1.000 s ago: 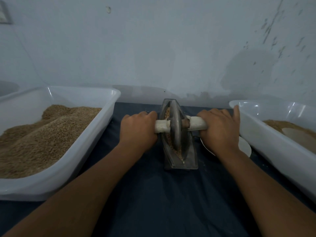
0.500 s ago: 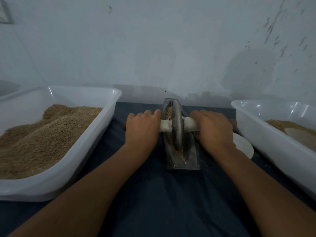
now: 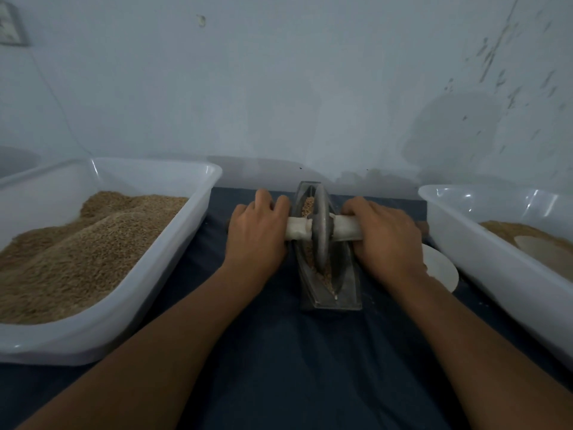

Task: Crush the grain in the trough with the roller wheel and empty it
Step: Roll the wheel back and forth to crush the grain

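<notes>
A narrow boat-shaped metal trough (image 3: pixel 347 293) lies lengthwise in the middle of the dark blue cloth, with brown grain (image 3: pixel 308 204) along its groove. A grey metal roller wheel (image 3: pixel 321 228) stands upright in the groove, toward the far half. A pale wrapped axle handle (image 3: pixel 297 229) runs through the wheel's hub. My left hand (image 3: pixel 257 234) is closed on the handle's left end and my right hand (image 3: pixel 384 237) on its right end. Both palms hide the handle's tips.
A large white tub (image 3: pixel 198 181) heaped with brown grain stands at the left. A second white tub (image 3: pixel 459 225) at the right holds a thinner layer of grain and a pale disc. A white saucer (image 3: pixel 440 268) lies between trough and right tub. A wall rises close behind.
The wheel has rolled away from me along the trough, and both hands have moved forward with the handle. The trough stays in place.
</notes>
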{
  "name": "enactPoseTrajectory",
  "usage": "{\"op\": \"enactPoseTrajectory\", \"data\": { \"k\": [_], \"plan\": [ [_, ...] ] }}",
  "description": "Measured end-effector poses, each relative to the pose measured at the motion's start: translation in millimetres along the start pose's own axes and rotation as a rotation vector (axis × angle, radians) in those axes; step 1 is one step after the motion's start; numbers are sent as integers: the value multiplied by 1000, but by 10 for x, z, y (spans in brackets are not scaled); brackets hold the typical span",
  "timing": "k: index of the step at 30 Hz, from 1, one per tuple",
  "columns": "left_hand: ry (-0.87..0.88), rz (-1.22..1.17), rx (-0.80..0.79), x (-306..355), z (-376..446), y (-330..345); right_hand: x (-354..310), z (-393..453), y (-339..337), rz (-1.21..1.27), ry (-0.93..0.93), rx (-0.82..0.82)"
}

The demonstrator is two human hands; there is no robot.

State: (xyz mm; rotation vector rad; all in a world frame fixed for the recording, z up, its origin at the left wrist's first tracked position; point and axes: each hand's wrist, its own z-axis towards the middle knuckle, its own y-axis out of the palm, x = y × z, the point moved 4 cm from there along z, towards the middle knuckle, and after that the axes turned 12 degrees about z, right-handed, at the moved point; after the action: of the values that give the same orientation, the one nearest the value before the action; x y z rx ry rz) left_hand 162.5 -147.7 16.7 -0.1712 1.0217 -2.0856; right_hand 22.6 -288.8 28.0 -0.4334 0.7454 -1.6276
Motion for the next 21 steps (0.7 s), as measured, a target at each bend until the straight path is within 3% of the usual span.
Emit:
{"op": "enactPoseTrajectory", "data": {
  "k": [10, 21],
  "plan": [
    [33, 92, 8, 89, 148, 119, 219, 116, 230, -105, 99, -179],
    [38, 144, -73, 93, 388, 234, 403, 321, 401, -87, 160, -239]
  ]
}}
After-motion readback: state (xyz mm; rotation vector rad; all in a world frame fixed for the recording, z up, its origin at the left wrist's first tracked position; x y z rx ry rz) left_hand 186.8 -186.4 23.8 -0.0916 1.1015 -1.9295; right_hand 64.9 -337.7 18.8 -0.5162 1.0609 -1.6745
